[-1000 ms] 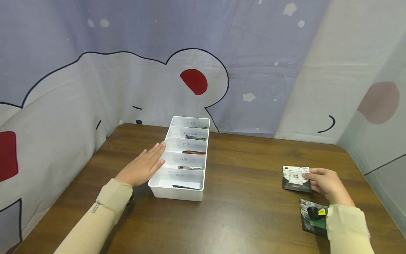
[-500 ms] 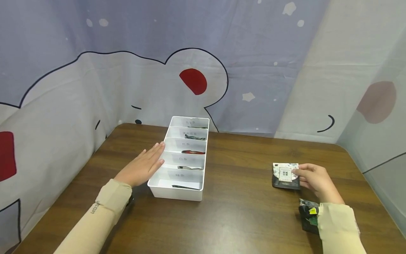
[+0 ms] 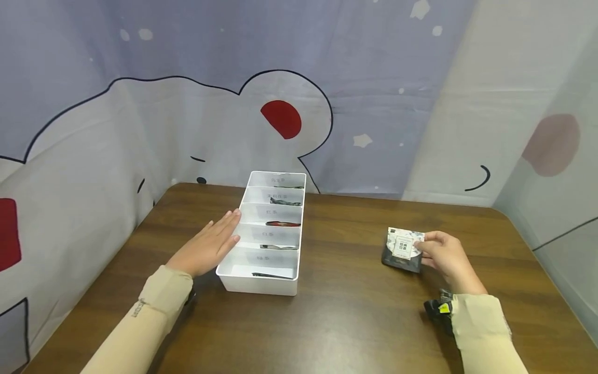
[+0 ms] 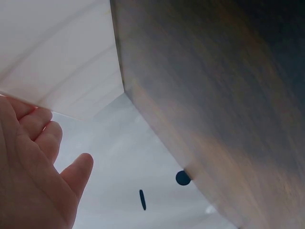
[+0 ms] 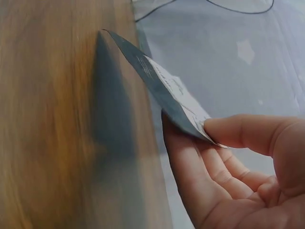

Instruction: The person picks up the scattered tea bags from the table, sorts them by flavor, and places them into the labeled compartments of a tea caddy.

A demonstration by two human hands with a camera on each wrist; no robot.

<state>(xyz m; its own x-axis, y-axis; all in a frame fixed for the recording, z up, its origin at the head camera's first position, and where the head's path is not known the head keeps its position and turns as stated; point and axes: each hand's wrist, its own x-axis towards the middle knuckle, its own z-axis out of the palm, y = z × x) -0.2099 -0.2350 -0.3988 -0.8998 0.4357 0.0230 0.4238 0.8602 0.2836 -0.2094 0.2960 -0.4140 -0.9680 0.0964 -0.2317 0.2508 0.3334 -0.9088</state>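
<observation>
My right hand (image 3: 444, 257) pinches the right edge of a flat black-and-white sachet (image 3: 403, 250) between thumb and fingers. In the right wrist view the sachet (image 5: 167, 90) is tilted above the wooden table, its shadow falling beside it. My left hand (image 3: 205, 246) has its fingers straight and rests at the left rim of a long white divided box (image 3: 261, 285). The left wrist view shows the fingertips right at the box wall (image 4: 57, 57). Every compartment has a handwritten label and a thin packet in it, such as a red one (image 3: 283, 224) in the middle.
Another dark sachet (image 3: 446, 296) lies on the table, mostly hidden by the right sleeve (image 3: 483, 324) and wrist camera (image 3: 436, 308). A printed curtain (image 3: 364, 104) hangs behind the wooden table (image 3: 345, 311).
My right hand has carried the sachet leftward and slightly farther back, toward the box. The right sleeve now covers more of the other sachet. My left hand has stayed at the box.
</observation>
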